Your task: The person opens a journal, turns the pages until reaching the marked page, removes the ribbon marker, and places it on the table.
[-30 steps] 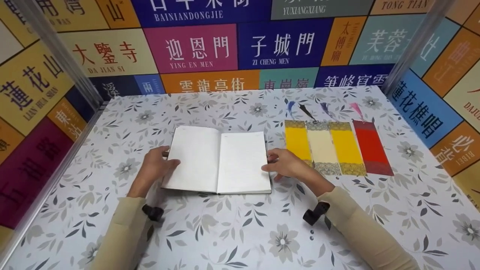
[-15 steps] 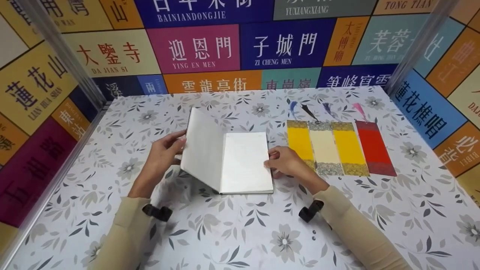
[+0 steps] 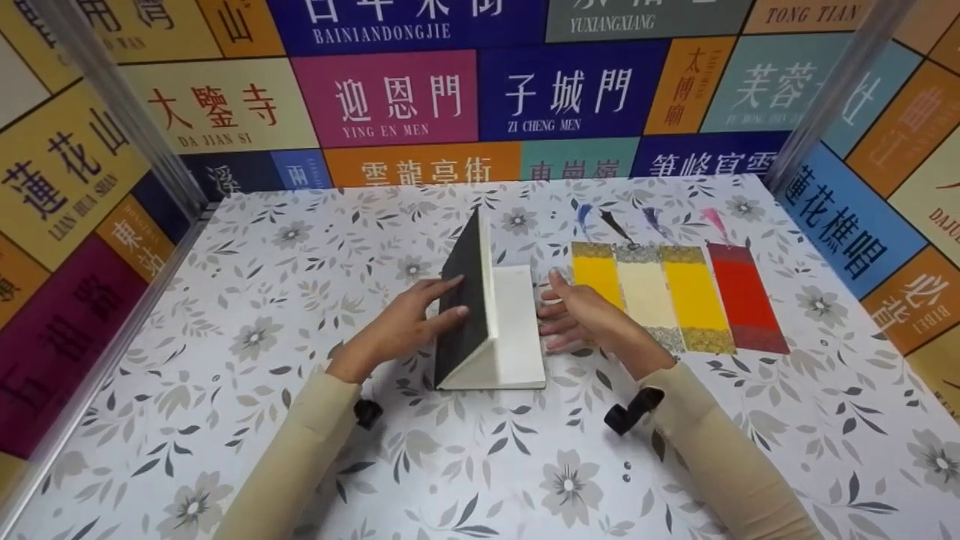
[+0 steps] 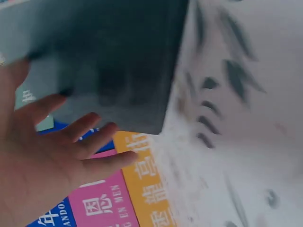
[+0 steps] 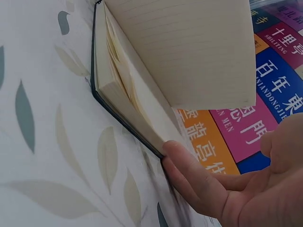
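A dark-covered notebook (image 3: 519, 322) lies partly open on the table. Its front cover (image 3: 470, 247) stands steeply raised, with some pages leaning along with it. My left hand (image 3: 401, 322) presses the outside of this cover with extended fingers; in the left wrist view that hand (image 4: 52, 151) is spread against the dark cover (image 4: 118, 61). My right hand (image 3: 585, 319) stays by the notebook's right edge, fingers loosely extended. The right wrist view has fingertips of the right hand (image 5: 236, 189) at the corner of the notebook's page block (image 5: 113, 90). Lined pages (image 5: 199, 52) rise above it.
Right of the notebook lie tasselled bookmarks in a row: a yellow bookmark (image 3: 596, 277), a cream bookmark (image 3: 643, 289), another yellow bookmark (image 3: 696, 289) and a red bookmark (image 3: 745, 289). Panels with printed Chinese characters (image 3: 382, 97) surround the floral-covered table (image 3: 420, 465).
The notebook's left side has swung up from flat and over to the right. My left hand has moved right with it, from gripping the edge to pressing the cover. The right hand's fingers have loosened.
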`<state>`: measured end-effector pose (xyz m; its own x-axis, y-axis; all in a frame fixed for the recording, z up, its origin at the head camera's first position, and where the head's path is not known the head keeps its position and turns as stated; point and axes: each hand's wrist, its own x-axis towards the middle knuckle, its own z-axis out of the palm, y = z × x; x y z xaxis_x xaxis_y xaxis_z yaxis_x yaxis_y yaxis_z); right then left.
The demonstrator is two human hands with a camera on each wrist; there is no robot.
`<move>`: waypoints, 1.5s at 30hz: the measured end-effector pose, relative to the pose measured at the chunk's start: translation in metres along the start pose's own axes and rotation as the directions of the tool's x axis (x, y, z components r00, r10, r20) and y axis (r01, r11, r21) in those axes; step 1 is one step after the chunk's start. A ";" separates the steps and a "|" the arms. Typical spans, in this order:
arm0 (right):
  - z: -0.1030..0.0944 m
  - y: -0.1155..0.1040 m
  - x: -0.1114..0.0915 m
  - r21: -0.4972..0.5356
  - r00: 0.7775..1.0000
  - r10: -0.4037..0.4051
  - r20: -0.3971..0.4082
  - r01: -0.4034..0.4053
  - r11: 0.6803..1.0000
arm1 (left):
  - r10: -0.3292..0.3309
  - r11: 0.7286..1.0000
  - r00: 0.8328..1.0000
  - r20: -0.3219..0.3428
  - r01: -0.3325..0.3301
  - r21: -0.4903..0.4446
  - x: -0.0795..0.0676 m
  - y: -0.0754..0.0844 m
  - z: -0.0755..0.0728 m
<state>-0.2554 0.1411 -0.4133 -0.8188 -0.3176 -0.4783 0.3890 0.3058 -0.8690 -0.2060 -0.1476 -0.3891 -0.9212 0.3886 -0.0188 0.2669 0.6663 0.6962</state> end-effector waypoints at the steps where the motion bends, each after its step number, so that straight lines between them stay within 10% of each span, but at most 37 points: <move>1: 0.000 0.000 0.000 0.024 1.000 -0.005 0.016 0.005 1.000 | -0.006 0.999 1.000 0.025 0.005 0.039 0.003 0.002 0.002; 8: 0.007 0.006 0.004 0.054 0.999 -0.031 0.035 0.029 0.998 | -0.068 0.981 0.984 0.165 0.036 0.190 0.017 0.006 0.018; 21: 0.012 0.010 0.004 -0.136 0.996 -0.085 -0.011 0.083 0.987 | -0.091 0.956 0.971 0.221 0.023 0.292 0.030 0.007 0.038; 28: 0.032 0.017 0.001 -0.354 0.980 -0.193 -0.042 0.166 0.920 | -0.132 0.943 0.969 0.209 0.058 0.328 0.029 0.010 0.044; 37: 0.041 0.013 0.000 -0.414 0.972 -0.226 -0.069 0.178 0.892 | -0.024 0.943 0.990 0.138 -0.023 0.332 0.030 0.002 0.031; 45: 0.016 -0.013 -0.004 -0.631 0.966 -0.260 -0.018 0.191 0.752 | -0.018 0.903 1.000 0.010 0.012 0.429 0.049 0.001 -0.006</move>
<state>-0.2506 0.1240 -0.4025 -0.8989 -0.3704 -0.2339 -0.1300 0.7354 -0.6650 -0.2525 -0.1324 -0.3850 -0.9229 0.3830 -0.0389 0.3514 0.8794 0.3212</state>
